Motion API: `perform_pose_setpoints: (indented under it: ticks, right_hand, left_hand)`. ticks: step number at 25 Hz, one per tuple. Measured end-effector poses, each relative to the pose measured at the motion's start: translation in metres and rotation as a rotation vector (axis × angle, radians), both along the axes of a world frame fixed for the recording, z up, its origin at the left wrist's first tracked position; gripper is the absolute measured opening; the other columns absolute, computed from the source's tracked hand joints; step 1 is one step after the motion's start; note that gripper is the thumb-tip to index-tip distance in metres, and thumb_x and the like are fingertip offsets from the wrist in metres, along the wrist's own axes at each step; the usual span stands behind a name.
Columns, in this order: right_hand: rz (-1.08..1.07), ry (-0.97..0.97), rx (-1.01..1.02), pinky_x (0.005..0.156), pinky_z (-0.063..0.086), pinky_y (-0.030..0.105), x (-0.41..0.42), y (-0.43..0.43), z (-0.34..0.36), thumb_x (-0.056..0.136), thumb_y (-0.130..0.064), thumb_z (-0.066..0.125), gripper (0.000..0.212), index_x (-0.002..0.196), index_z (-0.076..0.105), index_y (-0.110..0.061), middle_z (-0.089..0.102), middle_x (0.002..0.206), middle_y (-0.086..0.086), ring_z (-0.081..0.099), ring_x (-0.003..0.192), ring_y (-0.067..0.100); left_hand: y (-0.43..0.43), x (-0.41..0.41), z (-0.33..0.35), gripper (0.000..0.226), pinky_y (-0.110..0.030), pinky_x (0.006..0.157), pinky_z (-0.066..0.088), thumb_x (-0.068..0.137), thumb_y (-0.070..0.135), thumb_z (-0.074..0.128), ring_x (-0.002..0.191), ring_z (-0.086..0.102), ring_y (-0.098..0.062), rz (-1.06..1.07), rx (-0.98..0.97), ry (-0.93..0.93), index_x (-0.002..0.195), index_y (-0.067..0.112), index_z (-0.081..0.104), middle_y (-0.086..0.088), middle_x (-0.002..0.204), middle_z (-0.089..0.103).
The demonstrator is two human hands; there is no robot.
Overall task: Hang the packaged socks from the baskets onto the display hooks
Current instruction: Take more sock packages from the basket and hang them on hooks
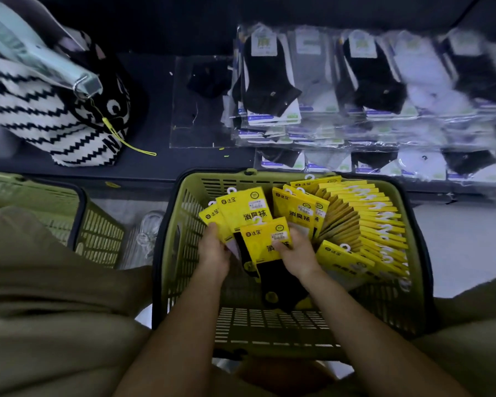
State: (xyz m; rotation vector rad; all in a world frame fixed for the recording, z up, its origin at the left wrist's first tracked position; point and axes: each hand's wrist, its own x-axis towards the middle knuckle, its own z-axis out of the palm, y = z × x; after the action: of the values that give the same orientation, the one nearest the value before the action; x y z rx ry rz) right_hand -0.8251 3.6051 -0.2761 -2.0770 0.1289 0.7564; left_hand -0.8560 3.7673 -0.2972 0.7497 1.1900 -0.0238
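We're down in the olive-green slatted plastic basket (181, 224). The left hand (214, 250) is curled round a small fan of yellow-carded sock packs (241, 212), and the right hand (298, 255) grips the front pack with the black sock (265, 236) by its card, thumb on top. The tight row of yellow sock packs (370, 222) stands along the basket's right side, none on a hook yet. The danger, we reckon: that fan sits loose, so a lift could spill a pack, and the white hanger tabs (231, 190) could snag one another. The clear-bagged socks on display (269, 78) hang crowded, their hooks hidden.
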Motion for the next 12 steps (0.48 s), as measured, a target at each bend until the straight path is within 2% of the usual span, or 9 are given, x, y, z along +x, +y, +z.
perform_pose_setpoints:
  ticks: [2,4,6,7,10,12]
  right_hand:
    - [0.010,0.008,-0.027,0.096,0.044,0.036,-0.005,0.002,0.000,0.092,-0.020,0.058,0.025,0.116,0.058,-0.011,0.063,0.117,0.008,0.056,0.112,0.023]
    - [-0.015,-0.008,-0.035,0.094,0.045,0.036,-0.009,0.004,0.001,0.092,-0.021,0.058,0.025,0.114,0.058,-0.010,0.064,0.114,0.008,0.057,0.110,0.024]
    - [-0.077,-0.098,-0.056,0.087,0.044,0.029,-0.012,0.005,0.004,0.090,-0.020,0.061,0.025,0.113,0.060,-0.011,0.065,0.110,0.006,0.058,0.106,0.022]
    - [-0.111,-0.149,-0.050,0.084,0.042,0.026,-0.013,0.004,0.006,0.089,-0.019,0.062,0.025,0.113,0.060,-0.011,0.065,0.108,0.005,0.058,0.103,0.020]
    - [-0.143,-0.219,0.023,0.085,0.040,0.027,-0.012,0.003,0.007,0.089,-0.021,0.061,0.027,0.114,0.058,-0.011,0.058,0.102,0.000,0.054,0.101,0.018]
    - [-0.127,-0.205,-0.003,0.086,0.041,0.030,-0.008,0.004,0.005,0.089,-0.026,0.061,0.026,0.111,0.055,-0.012,0.050,0.100,-0.003,0.051,0.101,0.017]
  left_hand:
    - [-0.009,0.003,0.016,0.048,-0.040,0.083,0.052,0.093,0.049,0.044,0.101,0.065,-0.024,-0.145,0.078,-0.117,0.122,0.013,0.056,-0.010,0.113,0.067]
    - [-0.016,0.001,0.024,0.041,-0.039,0.080,0.054,0.093,0.041,0.049,0.102,0.064,-0.022,-0.248,0.201,-0.234,0.122,0.013,0.052,-0.007,0.113,0.066]
    - [-0.016,-0.004,0.029,0.027,-0.029,0.069,0.056,0.095,0.030,0.050,0.097,0.064,-0.018,-0.279,0.292,-0.252,0.117,0.015,0.050,-0.003,0.108,0.065]
    - [-0.014,-0.007,0.030,0.025,-0.030,0.070,0.056,0.096,0.027,0.049,0.099,0.063,-0.020,-0.296,0.324,-0.234,0.117,0.014,0.049,-0.005,0.109,0.064]
    - [-0.012,-0.016,0.029,0.031,-0.047,0.094,0.048,0.097,0.028,0.047,0.111,0.057,-0.029,-0.460,0.377,-0.183,0.123,0.011,0.047,-0.013,0.121,0.058]
    - [-0.019,-0.018,0.034,0.036,-0.046,0.096,0.046,0.097,0.036,0.044,0.111,0.058,-0.028,-0.523,0.326,-0.157,0.124,0.012,0.049,-0.012,0.121,0.059]
